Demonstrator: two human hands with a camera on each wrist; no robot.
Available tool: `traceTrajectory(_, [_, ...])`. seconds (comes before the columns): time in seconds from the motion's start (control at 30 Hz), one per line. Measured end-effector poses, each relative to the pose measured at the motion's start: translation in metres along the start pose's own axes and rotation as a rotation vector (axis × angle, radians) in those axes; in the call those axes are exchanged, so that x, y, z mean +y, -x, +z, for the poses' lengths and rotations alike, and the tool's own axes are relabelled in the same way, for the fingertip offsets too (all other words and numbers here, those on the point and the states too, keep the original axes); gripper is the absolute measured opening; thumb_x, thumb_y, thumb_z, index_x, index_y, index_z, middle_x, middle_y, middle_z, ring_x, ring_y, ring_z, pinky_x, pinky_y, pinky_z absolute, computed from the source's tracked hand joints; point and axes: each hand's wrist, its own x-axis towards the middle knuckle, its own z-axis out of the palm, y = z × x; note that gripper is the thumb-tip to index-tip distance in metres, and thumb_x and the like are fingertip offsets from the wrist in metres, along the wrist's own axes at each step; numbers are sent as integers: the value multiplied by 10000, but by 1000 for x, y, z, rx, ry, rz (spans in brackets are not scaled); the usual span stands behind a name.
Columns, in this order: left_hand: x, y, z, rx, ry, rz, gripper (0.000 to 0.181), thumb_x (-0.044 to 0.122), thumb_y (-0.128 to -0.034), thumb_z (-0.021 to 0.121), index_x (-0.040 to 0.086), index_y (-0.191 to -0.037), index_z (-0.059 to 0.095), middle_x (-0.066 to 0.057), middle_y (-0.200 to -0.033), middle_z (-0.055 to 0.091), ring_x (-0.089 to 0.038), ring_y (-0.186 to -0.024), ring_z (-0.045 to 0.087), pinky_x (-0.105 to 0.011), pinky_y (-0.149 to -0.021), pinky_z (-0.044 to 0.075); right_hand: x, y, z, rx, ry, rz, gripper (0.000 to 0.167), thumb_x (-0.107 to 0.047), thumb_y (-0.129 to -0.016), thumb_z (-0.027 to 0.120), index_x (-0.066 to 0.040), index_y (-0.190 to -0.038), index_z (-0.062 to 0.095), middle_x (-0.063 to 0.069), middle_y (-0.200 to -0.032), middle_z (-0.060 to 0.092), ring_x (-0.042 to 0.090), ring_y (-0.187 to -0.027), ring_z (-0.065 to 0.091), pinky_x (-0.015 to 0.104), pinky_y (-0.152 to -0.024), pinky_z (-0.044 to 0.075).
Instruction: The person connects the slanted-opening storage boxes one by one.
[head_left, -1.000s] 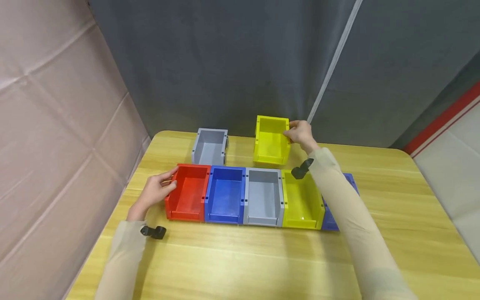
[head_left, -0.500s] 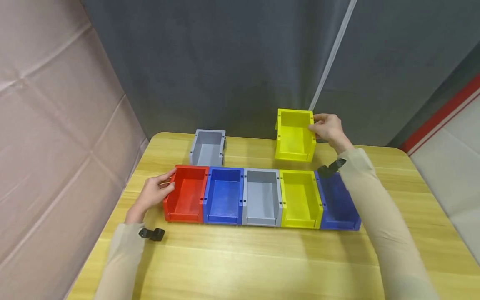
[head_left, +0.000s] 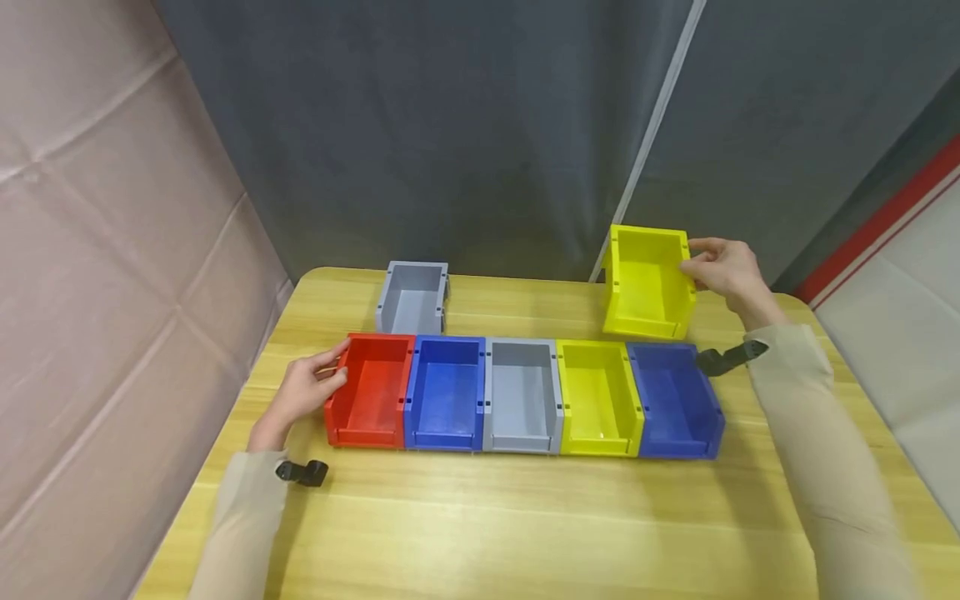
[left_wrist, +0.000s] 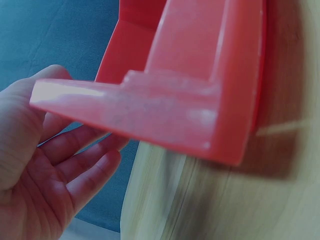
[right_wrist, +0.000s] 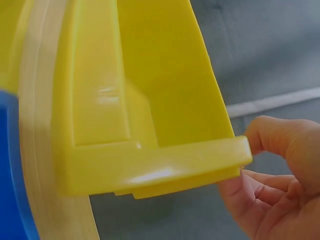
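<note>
A dark curtain (head_left: 420, 125) hangs behind the light wooden table (head_left: 480, 517). Five boxes sit in a row, left to right: the red box (head_left: 371, 387), the left blue box (head_left: 447, 400), the near grey box (head_left: 521, 396), the near yellow box (head_left: 598, 396) and the right blue box (head_left: 675, 408). A far grey box (head_left: 414, 304) sits behind the row's left end. My left fingers (head_left: 332, 381) hold the red box's left wall. My right fingers (head_left: 707, 268) pinch the right wall of the far yellow box (head_left: 648, 279), just to their left. It looks lifted, beyond the right blue box and a bit left, its long sides running near to far.
</note>
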Motion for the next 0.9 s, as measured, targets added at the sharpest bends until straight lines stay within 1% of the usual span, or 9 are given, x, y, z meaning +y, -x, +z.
traceTrajectory(0.07, [0,0,1,-2,2,-3,471,-63,-862,574,-71,-1323,477,-319,-1285,487,-449,-1034,582,-411,-823,513,7,6,-9,5,7,-13,607,-136,-878,584,69,-1402,358,47,-873,610,64,-619,597,230,-630,574])
traceTrajectory(0.13, [-1,-1,2,0,4,-9,470,-61,-864,577,-68,-1323,480,-312,-1284,491,-444,-1036,583,-404,-826,511,15,12,-17,7,19,-25,609,-145,-882,583,74,-1402,354,2,-836,607,59,-618,594,210,-611,561])
traceTrajectory(0.23, [-1,-1,2,7,9,-9,464,-62,-863,581,-74,-1317,483,-314,-1275,496,-442,-1037,583,-408,-828,505,25,20,-28,11,54,-33,603,-164,-896,575,73,-1403,351,-5,-833,608,73,-637,588,190,-598,544])
traceTrajectory(0.37, [1,-1,2,22,16,12,459,-78,-850,589,-95,-1299,491,-337,-1234,513,-454,-1020,585,-429,-820,501,39,30,-43,16,107,-40,591,-180,-910,564,73,-1401,355,-10,-828,609,116,-666,568,183,-576,519])
traceTrajectory(0.47, [1,-1,1,26,6,17,459,-81,-849,586,-96,-1298,491,-336,-1230,516,-449,-1018,587,-420,-822,503,48,39,-54,5,120,-42,594,-197,-922,552,79,-1404,342,-71,-802,596,94,-661,567,193,-578,525])
traceTrajectory(0.6, [0,0,0,23,-3,19,458,-77,-855,575,-92,-1304,487,-319,-1259,505,-439,-1034,581,-389,-827,501,61,48,-67,-17,119,-39,602,-213,-939,529,91,-1411,311,-154,-767,569,27,-647,569,177,-583,528])
traceTrajectory(0.7, [0,2,-1,20,5,22,461,-79,-853,571,-96,-1305,484,-324,-1265,497,-452,-1031,578,-387,-819,500,71,54,-76,-46,107,-34,620,-222,-951,518,98,-1422,274,-158,-770,561,12,-670,560,159,-587,516])
traceTrajectory(0.8, [1,3,-1,15,18,8,467,-77,-852,573,-92,-1310,480,-326,-1270,493,-459,-1025,580,-395,-812,503,82,61,-83,-66,107,-52,607,-189,-957,513,126,-1412,262,-140,-762,557,13,-682,537,147,-583,505])
traceTrajectory(0.9, [2,3,-1,10,23,-8,469,-73,-855,574,-83,-1315,480,-322,-1275,493,-452,-1026,584,-399,-810,506,94,67,-88,-55,117,-76,565,-130,-955,510,156,-1385,282,-136,-733,546,42,-647,506,156,-548,490])
